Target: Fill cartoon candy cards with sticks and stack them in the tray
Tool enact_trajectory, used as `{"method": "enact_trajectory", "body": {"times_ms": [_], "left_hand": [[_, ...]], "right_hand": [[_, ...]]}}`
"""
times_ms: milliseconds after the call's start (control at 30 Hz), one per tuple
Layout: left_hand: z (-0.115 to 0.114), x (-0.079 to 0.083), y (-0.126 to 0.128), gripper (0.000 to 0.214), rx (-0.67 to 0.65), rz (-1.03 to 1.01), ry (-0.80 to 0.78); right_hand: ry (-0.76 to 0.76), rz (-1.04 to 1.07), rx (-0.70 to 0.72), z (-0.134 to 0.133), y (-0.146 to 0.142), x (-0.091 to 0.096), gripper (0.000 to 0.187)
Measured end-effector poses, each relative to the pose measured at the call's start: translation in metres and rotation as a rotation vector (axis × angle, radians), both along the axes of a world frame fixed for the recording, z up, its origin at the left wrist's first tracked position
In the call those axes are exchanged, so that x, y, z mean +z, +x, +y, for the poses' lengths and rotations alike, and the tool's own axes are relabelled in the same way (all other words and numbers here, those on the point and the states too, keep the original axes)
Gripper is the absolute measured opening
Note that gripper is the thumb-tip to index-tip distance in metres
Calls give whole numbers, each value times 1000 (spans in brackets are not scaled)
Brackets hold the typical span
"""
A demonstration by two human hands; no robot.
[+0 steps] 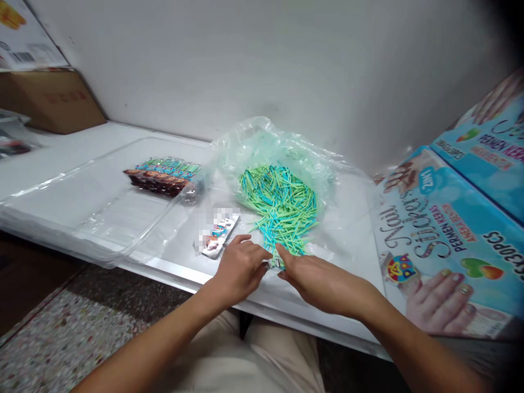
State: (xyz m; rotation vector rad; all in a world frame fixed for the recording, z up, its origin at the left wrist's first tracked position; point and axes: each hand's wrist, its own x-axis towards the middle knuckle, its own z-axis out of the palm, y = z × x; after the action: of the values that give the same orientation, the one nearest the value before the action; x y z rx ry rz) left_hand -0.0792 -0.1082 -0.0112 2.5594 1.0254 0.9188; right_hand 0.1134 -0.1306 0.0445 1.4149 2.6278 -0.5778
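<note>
Fingertips of both hands meet at the near edge of the pile of sticks: my left hand [241,267] curls in with thumb and forefinger pinched, and my right hand [317,281] pinches from the other side. Between them I see a small bunch of green and blue sticks [275,261], though how many I cannot tell.

I judge these sticks light, thin and stiff, likely to snap if bent and quick to scatter, so a hold across the middle of a bunch suits best.

Just beyond the fingers the main heap of sticks [280,202] lies on an opened clear plastic bag [266,143], which looks soft and slippery. Beside my left hand rests a small printed packet [216,232]. Further left, a clear plastic tray [106,218] holds a row of filled packets [164,176]. On the right, a blue nail-sticker box [446,234] crowds the white table [73,150]; cardboard boxes [49,98] stand well apart at the far left.
</note>
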Motion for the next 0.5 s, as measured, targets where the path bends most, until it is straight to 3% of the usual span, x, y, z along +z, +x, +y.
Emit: {"method": "enact_trajectory", "body": {"times_ms": [100,167,333,500], "left_hand": [[-5,-1,4,16,-28,66,-8],[-8,2,6,11,-33,12,-71],[-12,14,9,28,-4,-174,-307],[-12,18,16,10,1,-334,-509]], "right_hand": [[116,-7,24,2,0,2,64],[199,42,50,3,-1,8,67],[456,125,-53,5,-21,18,61],[586,236,8,6,-48,11,60]]}}
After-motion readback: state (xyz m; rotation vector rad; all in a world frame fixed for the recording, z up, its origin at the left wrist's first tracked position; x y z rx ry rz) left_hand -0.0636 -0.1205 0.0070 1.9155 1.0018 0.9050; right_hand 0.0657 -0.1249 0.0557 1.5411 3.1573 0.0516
